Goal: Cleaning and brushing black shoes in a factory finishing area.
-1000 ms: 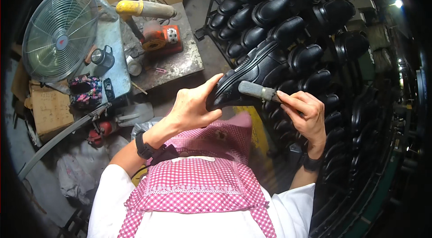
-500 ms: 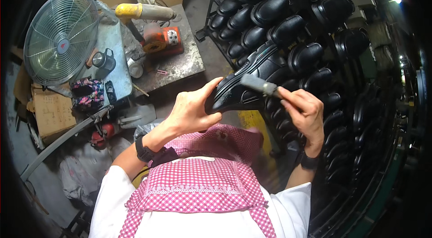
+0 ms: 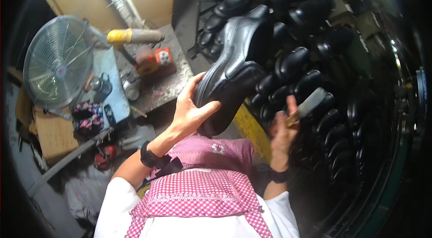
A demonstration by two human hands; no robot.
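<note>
Workshop, rows of black shoes (image 3: 293,63) crowding the right. Hands apart: left hand (image 3: 192,110) clamped on a single shoe (image 3: 230,65) above the apron (image 3: 193,193), likely held low to expose its side. Right hand (image 3: 282,133) grips a blurred brush (image 3: 312,102), clear of it.

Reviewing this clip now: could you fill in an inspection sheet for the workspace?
Surface: worn grey table bearing an orange machine; pale-blue table beside it.
Things in hand: black shoe; pale-headed brush, blurred, apart from the shoe.
Clutter: dark mug and floral cloth by the pale-blue table's near end; cardboard box.
Hands: left hand grips the shoe; right hand holds the brush.
Cables: none certain.
Surroundings: fan at left, racked black shoes at right.
</note>
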